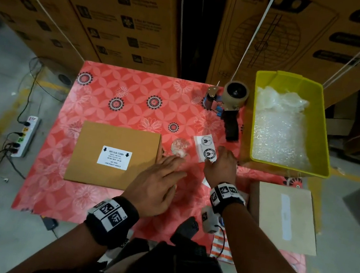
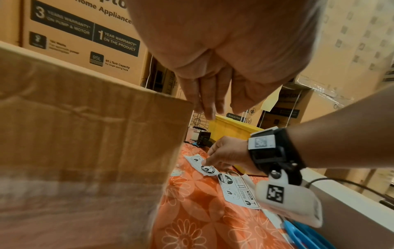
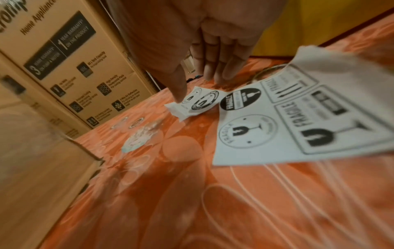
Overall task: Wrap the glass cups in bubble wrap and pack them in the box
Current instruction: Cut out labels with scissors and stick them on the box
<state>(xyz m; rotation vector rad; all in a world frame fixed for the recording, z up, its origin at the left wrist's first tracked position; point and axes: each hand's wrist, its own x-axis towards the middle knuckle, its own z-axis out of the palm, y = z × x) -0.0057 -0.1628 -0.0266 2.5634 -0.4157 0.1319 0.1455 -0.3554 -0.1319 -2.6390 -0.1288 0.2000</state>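
Note:
A closed brown cardboard box (image 1: 112, 156) (image 2: 85, 151) with a white label lies flat on the red flowered tablecloth (image 1: 132, 105). My left hand (image 1: 173, 170) (image 2: 213, 94) hovers just right of the box, fingers straight and together, holding nothing. My right hand (image 1: 215, 160) (image 3: 196, 91) reaches down onto a small white fragile-sticker sheet (image 1: 206, 148) (image 3: 198, 104) (image 2: 204, 166); its thumb and fingertips touch the sheet. A larger fragile-sticker sheet (image 3: 298, 118) (image 2: 238, 190) lies under my right wrist. Bubble wrap (image 1: 279, 128) fills a yellow bin (image 1: 255, 115).
A crumpled clear scrap (image 1: 179, 147) (image 3: 138, 138) lies between the box and the small sheet. A tape dispenser (image 1: 229, 104) lies left of the bin. A second brown box (image 1: 284, 214) sits at the right. Big printed cartons (image 1: 123, 9) wall off the back.

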